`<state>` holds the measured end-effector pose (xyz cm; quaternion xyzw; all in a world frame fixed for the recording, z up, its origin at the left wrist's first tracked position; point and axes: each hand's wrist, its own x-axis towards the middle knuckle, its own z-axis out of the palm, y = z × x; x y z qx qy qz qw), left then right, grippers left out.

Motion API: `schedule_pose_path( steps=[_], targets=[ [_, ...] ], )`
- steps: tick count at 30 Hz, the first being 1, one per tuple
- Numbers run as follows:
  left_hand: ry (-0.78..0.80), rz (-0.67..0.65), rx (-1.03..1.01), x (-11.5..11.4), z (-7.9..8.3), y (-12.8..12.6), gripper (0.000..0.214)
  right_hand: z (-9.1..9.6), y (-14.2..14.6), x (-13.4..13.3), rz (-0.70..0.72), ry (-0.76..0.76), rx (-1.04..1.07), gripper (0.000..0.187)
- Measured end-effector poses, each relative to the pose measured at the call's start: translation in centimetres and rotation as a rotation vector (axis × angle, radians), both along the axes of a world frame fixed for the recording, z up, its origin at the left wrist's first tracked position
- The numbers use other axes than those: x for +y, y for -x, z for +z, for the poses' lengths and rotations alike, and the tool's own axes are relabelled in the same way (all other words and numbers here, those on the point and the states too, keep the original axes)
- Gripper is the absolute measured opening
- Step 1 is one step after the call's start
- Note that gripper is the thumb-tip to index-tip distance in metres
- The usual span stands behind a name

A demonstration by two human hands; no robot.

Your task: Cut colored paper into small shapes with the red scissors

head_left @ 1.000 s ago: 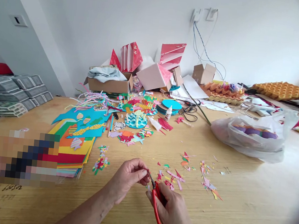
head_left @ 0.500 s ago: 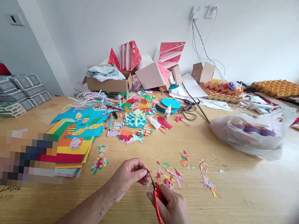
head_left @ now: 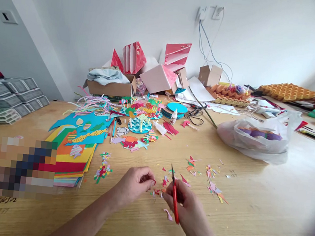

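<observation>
Fingers (head_left: 148,184) of the left hand (head_left: 132,186) pinch a tiny curled bit of red paper (head_left: 154,182), just left of the red-handled metal scissors (head_left: 175,200). The right hand (head_left: 186,200) grips those scissors, blades pointing away. Small bright paper scraps (head_left: 213,188) lie right of the scissors. Well left of them sits a flat pile of colourful paper sheets (head_left: 69,166); farther off, to their right, is a see-through white plastic bag (head_left: 268,155).

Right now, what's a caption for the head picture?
Right hand holds red scissors; colorful paper scraps dot the wooden table.
</observation>
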<state>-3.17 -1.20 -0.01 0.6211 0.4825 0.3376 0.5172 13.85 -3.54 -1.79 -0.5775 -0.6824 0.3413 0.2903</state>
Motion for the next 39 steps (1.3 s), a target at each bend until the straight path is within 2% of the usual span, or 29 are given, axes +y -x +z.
schedule_pose_path(
  steps=[3, 8, 11, 13, 16, 19, 21, 23, 25, 30, 36, 39],
  targets=[
    [-0.098, -0.035, 0.13, -0.1, 0.4, -0.1, 0.009, 1.5, 1.1, 0.9, 0.006, -0.026, 0.072, 0.005],
    [-0.232, -0.08, 0.298, -0.1, 0.7, 0.2, 0.012, 2.7, 2.2, 1.7, 0.064, -0.07, -0.127, 0.009],
    [-0.232, -0.122, 0.32, 0.1, 0.6, 0.5, 0.014, 2.6, 2.2, 1.8, 0.108, -0.082, -0.163, 0.012],
    [-0.189, -0.137, 0.306, 0.2, 0.6, 0.6, 0.013, 2.4, 2.1, 1.9, 0.126, -0.076, -0.111, 0.012],
    [-0.093, -0.127, 0.19, 0.2, 0.6, 0.6, 0.01, 2.0, 2.1, 2.0, 0.101, -0.016, 0.086, 0.009],
    [0.053, -0.064, -0.061, -0.1, 0.5, 0.2, 0.009, 1.5, 2.4, 2.1, 0.012, 0.016, 0.361, 0.011],
    [0.13, -0.02, -0.245, -0.3, 0.3, -0.1, 0.017, 1.3, 2.8, 2.0, -0.061, -0.011, 0.501, 0.016],
    [0.15, 0.034, -0.361, -0.6, 0.0, -0.5, 0.024, 1.1, 3.3, 1.9, -0.122, -0.052, 0.576, 0.019],
    [0.145, 0.104, -0.396, -0.8, -0.2, -0.9, 0.024, 0.9, 3.8, 1.7, -0.163, -0.079, 0.598, 0.019],
    [0.169, 0.192, -0.409, -0.9, -0.1, -1.0, 0.023, 0.5, 4.2, 1.2, -0.172, -0.142, 0.517, 0.017],
    [0.223, 0.211, -0.557, -1.0, 0.7, -0.1, 0.018, -0.2, 3.3, -0.4, 0.004, -0.126, 0.107, 0.023],
    [0.225, 0.197, -0.61, -1.1, 1.0, 0.0, 0.017, -0.7, 3.3, -0.9, 0.052, -0.137, 0.015, 0.023]
  ],
)
